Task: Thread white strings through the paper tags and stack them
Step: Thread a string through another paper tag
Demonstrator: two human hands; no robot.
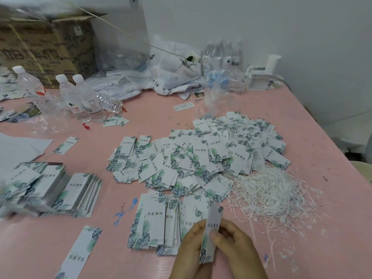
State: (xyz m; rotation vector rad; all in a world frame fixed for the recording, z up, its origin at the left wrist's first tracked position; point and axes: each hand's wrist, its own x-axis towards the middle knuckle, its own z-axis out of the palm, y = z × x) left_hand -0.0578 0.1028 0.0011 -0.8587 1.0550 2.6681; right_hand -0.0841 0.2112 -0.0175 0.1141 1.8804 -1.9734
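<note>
**Entry: tag held in both hands, string not yet taken**

Head view, sole view.

- Bench (302, 121): pink surface, fills most of the frame.
- Left hand (191, 244): lower centre of the frame, fingers curled round the left edge of one paper tag.
- Right hand (235, 240): just beside the left, thumb and fingers pinching the same tag from its right edge.
- Held tag (211, 232): upright between the two hands, tilted slightly, printed face toward the camera. No string can be seen in its hole; the hole itself is too small to make out.
- White strings (269, 190): loose tangle, right of centre, near the right hand but apart from it.
- Loose tag heap (201, 156): centre of the frame, spread wide, touching the string tangle at its lower right.
- Fanned tags (159, 220): lower centre, just left of the hands, lying flat and overlapped.
- Neat tag stacks (60, 188): left of the frame, well apart from the hands.
- Water bottles (80, 97), cardboard box (46, 47): upper left.

Step judged in hand: one tag picked and steadied, ready for threading. Next move likely calls for one hand to free itself, draw a single string clear of the tangle, and feed it through the tag's hole; separating one strand looks the fiddly part.
</note>
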